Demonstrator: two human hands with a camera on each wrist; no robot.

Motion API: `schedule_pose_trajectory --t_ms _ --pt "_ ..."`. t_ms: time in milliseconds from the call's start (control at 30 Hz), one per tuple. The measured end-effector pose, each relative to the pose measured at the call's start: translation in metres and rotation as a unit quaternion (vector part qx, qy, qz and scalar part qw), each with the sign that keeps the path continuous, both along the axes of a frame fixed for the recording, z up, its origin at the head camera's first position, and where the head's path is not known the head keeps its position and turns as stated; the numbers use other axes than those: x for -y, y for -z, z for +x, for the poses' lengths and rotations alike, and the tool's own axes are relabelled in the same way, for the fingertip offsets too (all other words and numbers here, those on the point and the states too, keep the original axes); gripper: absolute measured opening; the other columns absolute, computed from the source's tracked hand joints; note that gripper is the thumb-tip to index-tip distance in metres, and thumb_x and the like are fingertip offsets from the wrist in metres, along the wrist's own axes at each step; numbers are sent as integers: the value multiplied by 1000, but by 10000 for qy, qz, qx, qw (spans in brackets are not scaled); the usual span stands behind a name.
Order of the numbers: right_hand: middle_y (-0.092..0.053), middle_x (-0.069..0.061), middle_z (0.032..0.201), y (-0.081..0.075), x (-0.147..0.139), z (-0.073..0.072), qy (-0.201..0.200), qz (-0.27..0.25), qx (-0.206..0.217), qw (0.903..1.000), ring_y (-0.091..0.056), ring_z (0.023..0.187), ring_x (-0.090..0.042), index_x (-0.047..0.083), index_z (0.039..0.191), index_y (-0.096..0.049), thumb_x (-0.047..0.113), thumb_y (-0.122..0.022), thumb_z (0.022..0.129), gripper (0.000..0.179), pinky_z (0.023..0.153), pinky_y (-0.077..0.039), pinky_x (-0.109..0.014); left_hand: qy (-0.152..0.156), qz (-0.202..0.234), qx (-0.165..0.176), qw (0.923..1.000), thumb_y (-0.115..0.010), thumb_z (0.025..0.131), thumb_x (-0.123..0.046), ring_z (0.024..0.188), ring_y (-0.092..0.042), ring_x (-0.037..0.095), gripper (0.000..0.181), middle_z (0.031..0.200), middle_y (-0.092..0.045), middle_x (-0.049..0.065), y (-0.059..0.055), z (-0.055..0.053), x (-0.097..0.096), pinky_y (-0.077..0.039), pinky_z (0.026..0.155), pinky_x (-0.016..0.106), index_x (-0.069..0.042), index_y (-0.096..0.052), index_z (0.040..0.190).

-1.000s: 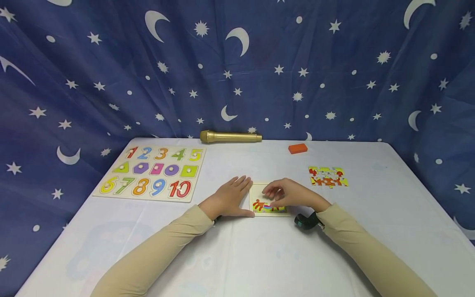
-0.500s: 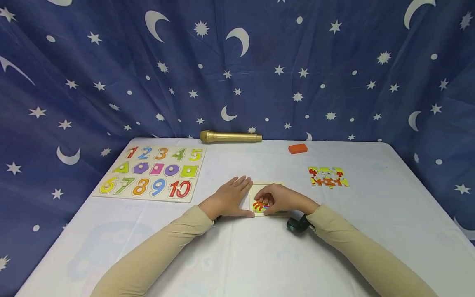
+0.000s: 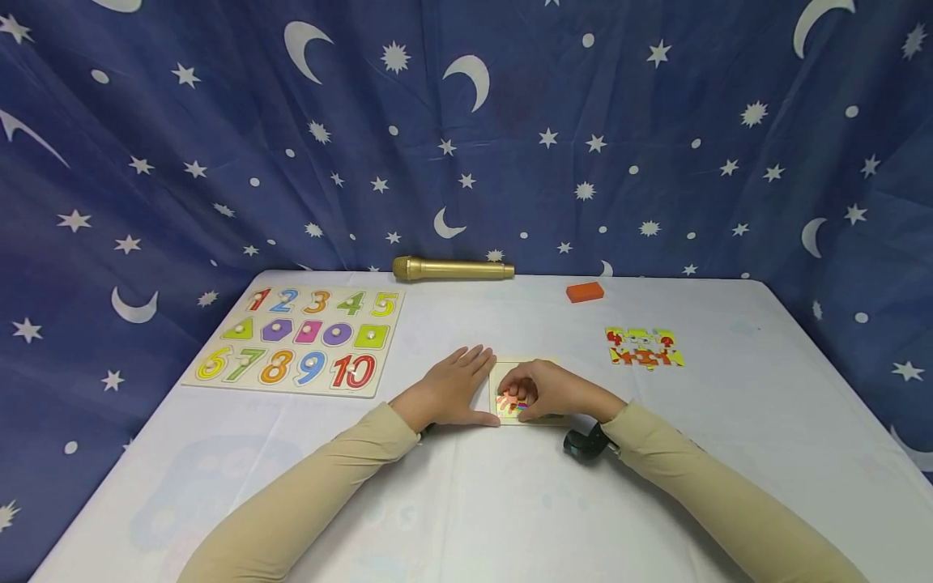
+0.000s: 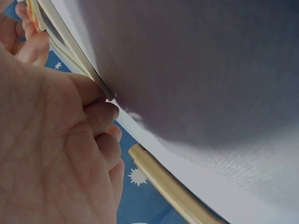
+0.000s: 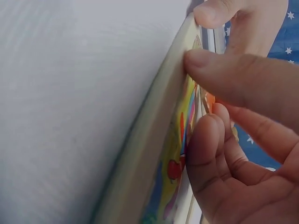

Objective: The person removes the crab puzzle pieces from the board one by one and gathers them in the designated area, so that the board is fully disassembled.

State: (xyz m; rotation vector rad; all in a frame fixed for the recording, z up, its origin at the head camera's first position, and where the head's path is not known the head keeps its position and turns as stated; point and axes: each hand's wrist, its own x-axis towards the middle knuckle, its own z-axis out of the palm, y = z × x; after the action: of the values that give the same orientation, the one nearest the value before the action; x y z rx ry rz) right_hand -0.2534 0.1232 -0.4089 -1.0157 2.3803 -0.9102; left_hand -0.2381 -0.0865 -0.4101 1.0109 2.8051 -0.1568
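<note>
A small wooden puzzle tray (image 3: 504,374) lies flat before me, with picture pieces along its near part. My left hand (image 3: 453,390) rests at the tray's left side, fingers extended and thumb at the near corner; its fingertips touch the tray edge in the left wrist view. Over the tray, my right hand (image 3: 551,391) pinches a puzzle piece (image 3: 509,402) with orange and yellow print at the lower left. In the right wrist view this piece (image 5: 204,100) looks tilted up from the tray, partly behind the thumb. My right hand covers the right part of the picture.
Several joined puzzle pieces (image 3: 645,348) lie to the right. At the left is a number and shape board (image 3: 291,389). A gold microphone (image 3: 459,269) and an orange block (image 3: 585,291) lie at the back, before a blue starry curtain (image 3: 656,105).
My right hand has moved left and slightly down across the tray, onto the lower-left piece, which now looks paler and tilted. My left hand has stayed in place.
</note>
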Motion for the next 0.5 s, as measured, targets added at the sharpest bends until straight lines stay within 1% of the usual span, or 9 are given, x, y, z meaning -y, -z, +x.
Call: schedule_pose_trajectory --t_ms 133,267,500 --pt "-60 -4 86 0 0 1 -41 3 -138 9999 -52 71 -8 5 102 -68 2 -77 73 31 61 -48 -16 21 -42 -59 10000 -45 83 -71 146 -18 23 97 157 -22 10 0 0 -1 -15 121 35 -4 -21 150" --pt "-60 -4 87 1 0 1 -74 -13 -247 9997 -53 73 -9 7 102 -68 3 -77 73 31 61 -47 -16 46 -83 -139 9999 -46 83 -72 146 -19 23 98 157 -23 9 3 -2 -1 -17 121 36 -4 -22 149" --pt "-60 -5 87 3 0 -1 -142 -103 -203 9996 -52 73 -10 7 103 -67 1 -76 72 33 60 -47 -17 30 -177 -159 9997 -45 82 -72 146 -19 21 98 157 -22 8 5 -3 -1 -17 120 35 -5 -21 150"
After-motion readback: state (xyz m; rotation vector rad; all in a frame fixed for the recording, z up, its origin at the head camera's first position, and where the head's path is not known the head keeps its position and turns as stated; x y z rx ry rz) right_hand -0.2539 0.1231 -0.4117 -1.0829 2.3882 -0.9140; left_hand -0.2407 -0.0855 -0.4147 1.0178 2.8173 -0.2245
